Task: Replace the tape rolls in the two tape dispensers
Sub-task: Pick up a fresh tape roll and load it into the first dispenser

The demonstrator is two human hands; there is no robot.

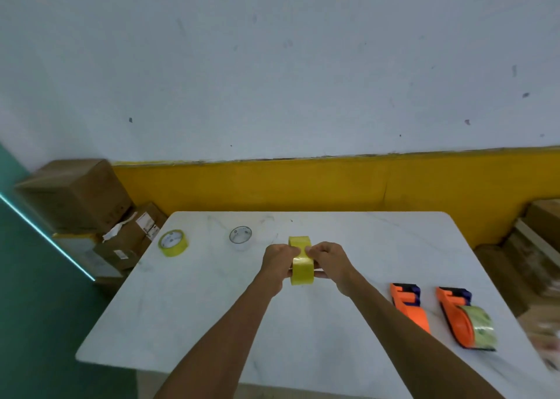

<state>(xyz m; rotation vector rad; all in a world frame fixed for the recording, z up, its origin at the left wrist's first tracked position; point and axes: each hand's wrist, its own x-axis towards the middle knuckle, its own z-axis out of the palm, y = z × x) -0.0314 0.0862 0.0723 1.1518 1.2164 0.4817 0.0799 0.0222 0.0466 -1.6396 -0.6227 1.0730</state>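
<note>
Both hands grasp one yellow tape roll (pixel 301 265) above the white table (pixel 188 307): the left hand (pixel 277 265) clasps its left side and the right hand (pixel 330 264) its right side, so the roll stands on edge between them. To the right of the grip, nearer the person, lie two orange tape dispensers, one empty (pixel 409 306), the farther-right one (pixel 454 317) with a clear roll (pixel 481 327). Far left of the grip, beyond it, lie a second yellow roll (pixel 172 242) and a nearly empty clear roll (pixel 241 236).

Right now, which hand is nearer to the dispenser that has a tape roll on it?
Right. The right hand is up-left of that loaded dispenser; the left hand is farther left, across the yellow roll.
</note>
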